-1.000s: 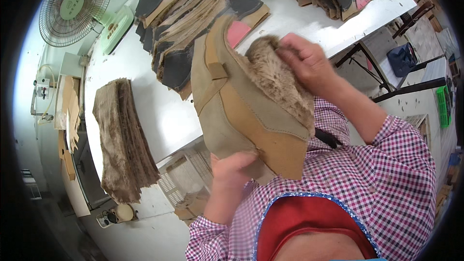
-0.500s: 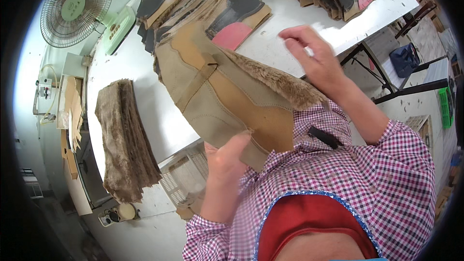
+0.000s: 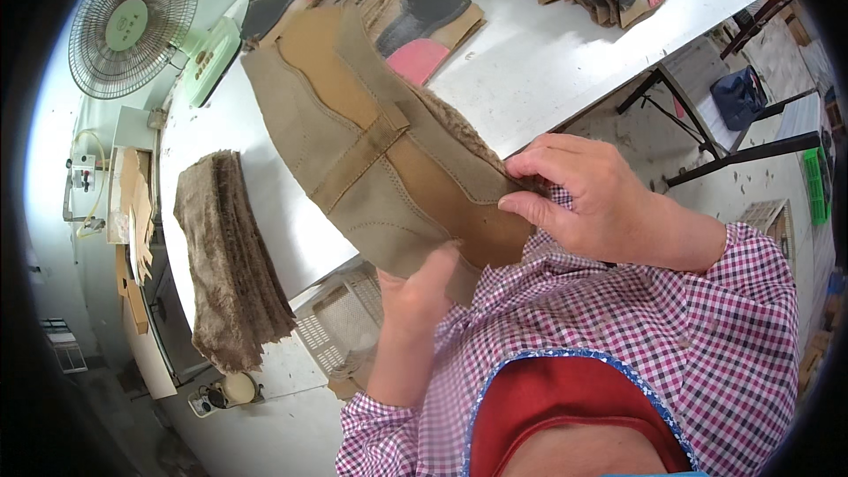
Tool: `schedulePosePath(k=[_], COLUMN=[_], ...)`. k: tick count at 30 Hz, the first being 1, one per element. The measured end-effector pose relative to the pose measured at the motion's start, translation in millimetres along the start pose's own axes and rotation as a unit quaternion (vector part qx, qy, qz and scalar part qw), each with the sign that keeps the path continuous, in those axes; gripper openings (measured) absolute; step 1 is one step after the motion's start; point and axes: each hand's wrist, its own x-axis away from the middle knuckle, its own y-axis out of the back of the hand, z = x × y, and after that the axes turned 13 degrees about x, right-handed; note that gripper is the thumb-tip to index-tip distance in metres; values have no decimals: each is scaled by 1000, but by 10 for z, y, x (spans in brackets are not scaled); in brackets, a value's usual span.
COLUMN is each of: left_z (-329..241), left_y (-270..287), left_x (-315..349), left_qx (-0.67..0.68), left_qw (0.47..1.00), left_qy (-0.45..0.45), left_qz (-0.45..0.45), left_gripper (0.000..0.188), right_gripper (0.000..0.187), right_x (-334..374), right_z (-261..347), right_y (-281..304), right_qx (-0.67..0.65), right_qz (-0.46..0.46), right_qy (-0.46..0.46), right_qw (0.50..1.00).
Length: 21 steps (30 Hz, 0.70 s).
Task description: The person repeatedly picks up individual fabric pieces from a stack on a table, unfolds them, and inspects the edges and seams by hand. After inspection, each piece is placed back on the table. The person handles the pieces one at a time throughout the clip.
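The left hand (image 3: 417, 287) and right hand (image 3: 594, 199) clamp their fingers on a leather piece (image 3: 375, 172) mid-frame; fur (image 3: 231, 265) lies left, on the desk (image 3: 287, 203).

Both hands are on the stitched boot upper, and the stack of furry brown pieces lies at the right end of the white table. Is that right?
Not quite: the stack of furry brown pieces lies at the left end of the white table, as the head view shows. Both the left hand and right hand are on the stitched boot upper.
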Motion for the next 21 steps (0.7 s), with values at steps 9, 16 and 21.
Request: schedulePosePath(k=[9, 16, 21], left_z=[30, 145, 155], left_y=[-120, -67, -75], left_x=[-93, -158, -114], left_qx=[-19, -30, -46], left_qw=[999, 996, 996], left_qy=[7, -51, -57], left_qz=[-25, -61, -59], left_gripper=[50, 49, 49], right_gripper=[11, 11, 15], right_x=[119, 31, -126], right_z=[-26, -196, -26], right_y=[-59, -273, -158], right_qx=[-156, -84, -42], right_qz=[66, -84, -60], right_qy=[-105, 30, 20], right_qw=[980, 992, 997])
